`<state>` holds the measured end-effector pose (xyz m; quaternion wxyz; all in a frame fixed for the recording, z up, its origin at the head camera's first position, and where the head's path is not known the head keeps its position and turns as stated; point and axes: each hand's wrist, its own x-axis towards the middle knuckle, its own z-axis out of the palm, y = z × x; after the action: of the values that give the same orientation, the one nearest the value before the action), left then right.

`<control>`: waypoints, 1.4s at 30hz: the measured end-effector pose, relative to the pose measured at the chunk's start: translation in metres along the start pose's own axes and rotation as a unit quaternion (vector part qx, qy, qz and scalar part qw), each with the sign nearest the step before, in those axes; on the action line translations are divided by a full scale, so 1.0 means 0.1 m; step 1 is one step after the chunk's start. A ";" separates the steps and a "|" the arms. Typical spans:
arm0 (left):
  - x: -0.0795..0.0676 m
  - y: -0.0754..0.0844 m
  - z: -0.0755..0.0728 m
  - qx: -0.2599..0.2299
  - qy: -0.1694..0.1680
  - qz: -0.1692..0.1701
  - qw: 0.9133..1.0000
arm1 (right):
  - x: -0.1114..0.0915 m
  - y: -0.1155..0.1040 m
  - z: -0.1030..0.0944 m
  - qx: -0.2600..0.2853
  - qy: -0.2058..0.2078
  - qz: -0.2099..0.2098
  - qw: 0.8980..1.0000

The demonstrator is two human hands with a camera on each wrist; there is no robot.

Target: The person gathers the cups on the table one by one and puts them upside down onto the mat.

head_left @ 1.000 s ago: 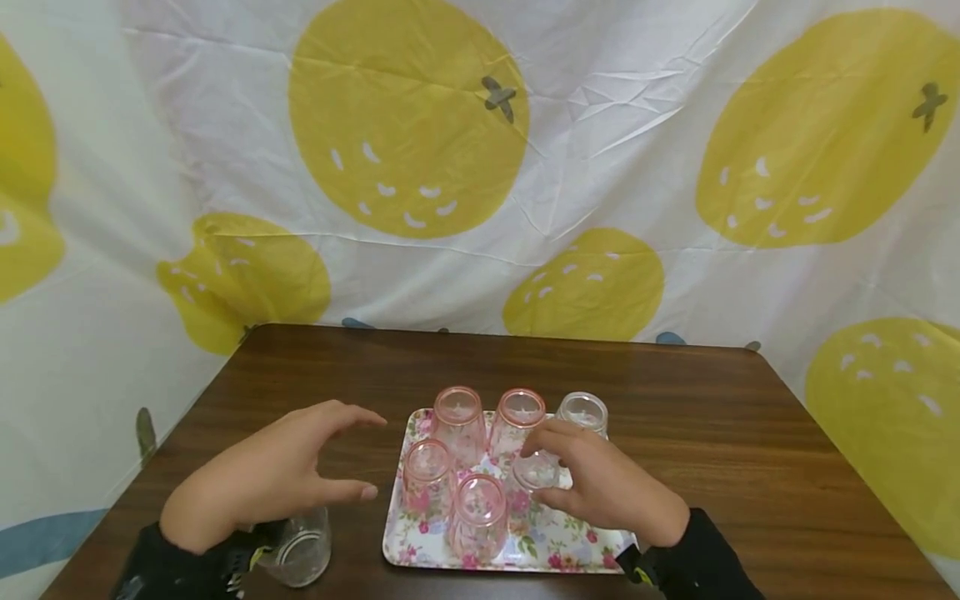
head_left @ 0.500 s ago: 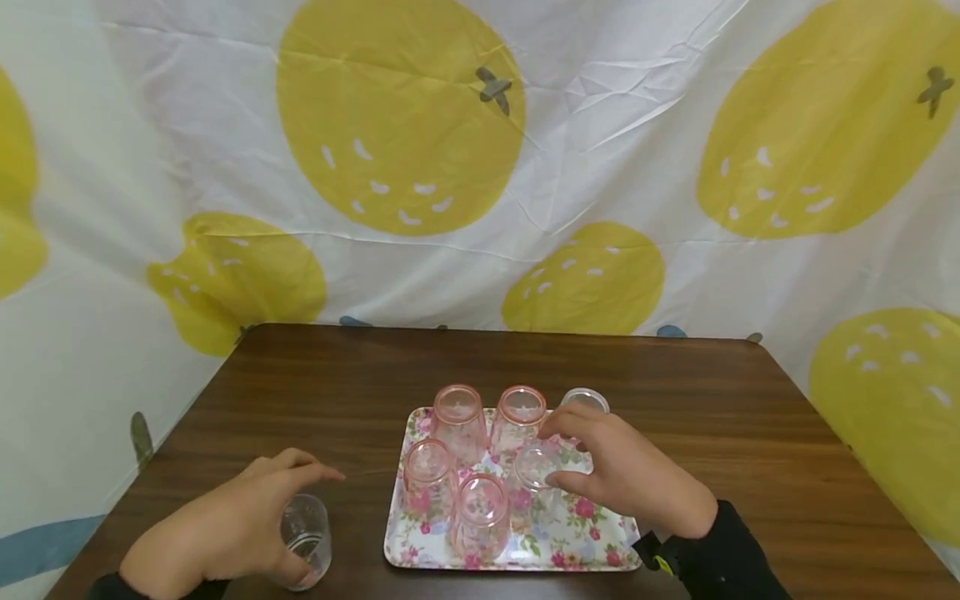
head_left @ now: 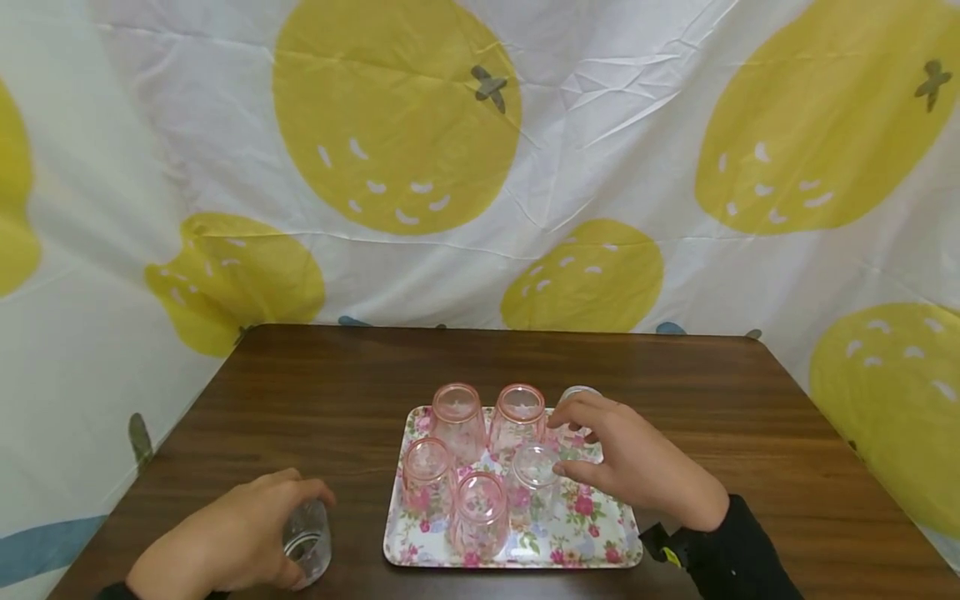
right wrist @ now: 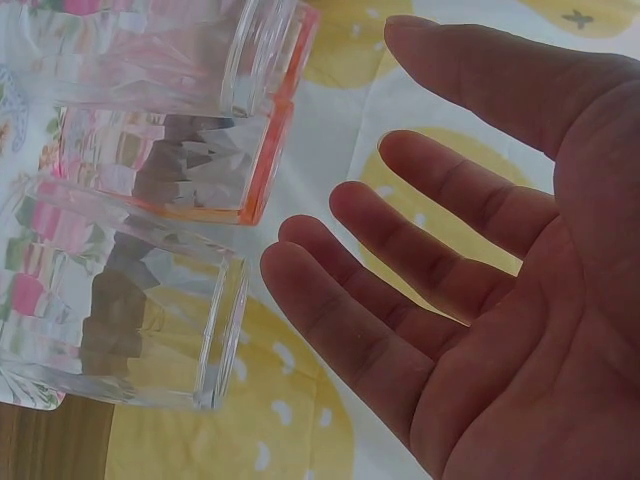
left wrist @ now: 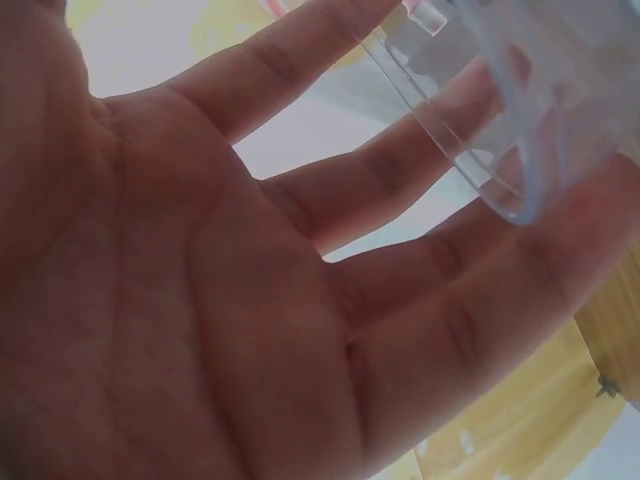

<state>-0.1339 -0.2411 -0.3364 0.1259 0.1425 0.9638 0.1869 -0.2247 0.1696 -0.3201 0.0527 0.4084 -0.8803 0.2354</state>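
My left hand (head_left: 225, 533) holds a clear glass (head_left: 313, 546) standing on the table left of the tray. In the left wrist view its fingers pass behind the glass (left wrist: 530, 110); the thumb shows on the near side in the head view. Over the right side of a floral tray (head_left: 540, 557) hovers my right hand (head_left: 637, 458), fingers loosely bent and apart. Its thumb tip overlaps the edge of an upside-down clear glass (head_left: 535, 479) in the head view. The right wrist view shows a gap between the fingers and the glasses. Another clear glass (head_left: 577, 390) is mostly hidden behind that hand.
Several pink-tinted glasses (head_left: 480, 517) stand upside down on the tray's left and middle. The dark wooden table (head_left: 360, 367) reaches back to a white curtain (head_left: 420, 283) with yellow fruit prints.
The left hand has moved down and left to the clear glass beside the tray and closed round it. The right hand has drawn slightly to the right, away from the front clear glass.
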 end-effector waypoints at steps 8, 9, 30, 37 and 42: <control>0.01 0.02 -0.03 0.012 0.015 0.014 1.000 | 0.00 0.00 -0.02 0.000 -0.001 0.000 1.000; 0.01 0.02 -0.04 0.016 0.021 0.022 0.999 | -0.01 0.00 -0.02 0.000 -0.001 0.000 1.000; 0.15 0.40 -0.23 0.002 0.227 0.147 0.963 | -0.03 -0.04 -0.08 0.000 0.009 0.027 1.000; 0.25 0.47 -0.29 -0.084 0.257 0.172 0.947 | -0.02 -0.04 -0.08 0.007 0.029 0.024 0.999; 0.34 0.50 -0.26 -0.153 0.272 0.182 0.933 | -0.01 -0.04 -0.06 0.024 0.045 0.022 0.998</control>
<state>-0.1617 -0.1937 -0.2999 -0.1566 0.2379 0.8786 0.3833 -0.2212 0.1711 -0.3136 0.0776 0.3795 -0.8798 0.2756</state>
